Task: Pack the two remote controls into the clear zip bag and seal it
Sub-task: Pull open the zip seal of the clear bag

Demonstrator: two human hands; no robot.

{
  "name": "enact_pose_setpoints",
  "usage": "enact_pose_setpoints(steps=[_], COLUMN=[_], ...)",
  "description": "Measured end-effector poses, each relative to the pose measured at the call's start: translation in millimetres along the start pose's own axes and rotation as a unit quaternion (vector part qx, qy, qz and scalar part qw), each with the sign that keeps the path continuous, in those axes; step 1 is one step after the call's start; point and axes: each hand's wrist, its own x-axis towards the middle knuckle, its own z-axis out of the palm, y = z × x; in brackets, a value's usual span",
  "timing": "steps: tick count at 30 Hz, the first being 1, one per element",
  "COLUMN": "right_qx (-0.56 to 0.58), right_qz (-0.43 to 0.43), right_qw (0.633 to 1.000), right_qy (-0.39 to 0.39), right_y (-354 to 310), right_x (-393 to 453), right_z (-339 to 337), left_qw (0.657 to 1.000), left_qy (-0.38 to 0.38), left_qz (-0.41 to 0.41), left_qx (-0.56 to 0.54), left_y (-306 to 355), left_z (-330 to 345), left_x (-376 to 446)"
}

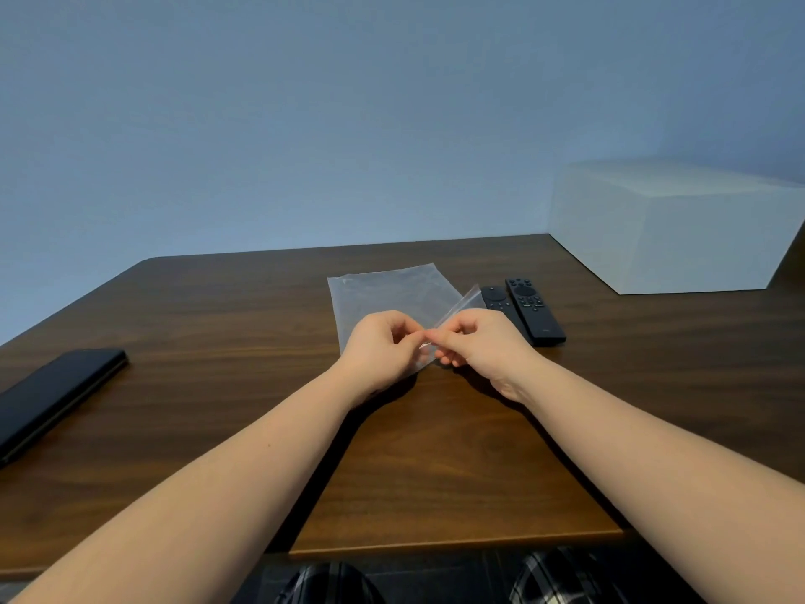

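Note:
A clear zip bag (387, 294) lies flat on the dark wooden table (218, 324), with its near edge lifted. My left hand (383, 346) and my right hand (483, 346) both pinch that near edge, fingertips almost touching. The bag's right corner is pulled up into a flap (468, 300). Two black remote controls lie side by side just right of the bag: a shorter one (496, 300), partly hidden behind my right hand, and a longer one (535, 310) to its right. Both remotes are outside the bag.
A black flat case or phone (56, 394) lies at the table's left edge. A large white box (671, 228) stands at the back right. The table's near edge (453, 544) runs close to my knees.

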Motion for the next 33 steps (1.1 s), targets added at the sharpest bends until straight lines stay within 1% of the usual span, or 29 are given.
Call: enact_pose_setpoints(steps=[2, 4, 6, 8, 9, 10, 13, 15, 16, 18, 21, 24, 28, 30, 33], right_qx=[-0.029, -0.041, -0.043, -0.032, -0.030, -0.031, -0.032, -0.032, -0.035, -0.040, -0.059, -0.061, -0.045, -0.025, -0.033], right_qz=[0.002, 0.003, 0.010, 0.026, 0.031, 0.034, 0.041, 0.050, 0.055, 0.061, 0.065, 0.072, 0.115, 0.142, 0.132], right_qw=[1.000, 0.999, 0.999, 0.999, 0.998, 0.997, 0.997, 0.996, 0.995, 0.995, 0.994, 0.993, 0.991, 0.988, 0.988], right_qy=[0.001, -0.007, 0.000, 0.033, 0.048, 0.056, 0.065, 0.072, 0.074, 0.069, 0.063, 0.068, 0.052, 0.051, 0.076], right_y=[-1, -3, -4, -5, -5, -6, -7, -9, -9, -10, -10, -11, -15, -15, -9], right_x=[0, -1, -1, -1, -1, -2, -2, -1, -1, 0, -2, -1, 1, 2, 6], right_z=[0, 1, 1, 3, 4, 6, 10, 11, 10, 11, 10, 7, 2, 0, -2], left_qw=[0.997, 0.993, 0.990, 0.986, 0.985, 0.985, 0.986, 0.978, 0.972, 0.965, 0.965, 0.963, 0.963, 0.963, 0.958], left_qy=[-0.013, -0.013, 0.026, 0.084, 0.102, 0.104, 0.055, 0.012, 0.003, 0.017, 0.064, 0.085, 0.125, 0.130, 0.144], left_qz=[0.024, 0.036, 0.041, 0.032, 0.032, 0.040, 0.098, 0.120, 0.119, 0.097, 0.057, 0.033, 0.072, 0.098, 0.124], left_qx=[0.067, 0.107, 0.134, 0.139, 0.136, 0.132, 0.125, 0.167, 0.201, 0.242, 0.249, 0.255, 0.226, 0.216, 0.216], left_y=[1, 1, -1, -4, -5, -6, -4, 0, 0, 1, -1, -3, -7, -10, -16], left_z=[-1, -3, -8, -15, -18, -20, -23, -23, -22, -23, -31, -41, -48, -51, -59], left_x=[3, 6, 11, 15, 15, 14, 6, 4, 6, 12, 22, 28, 25, 22, 22])
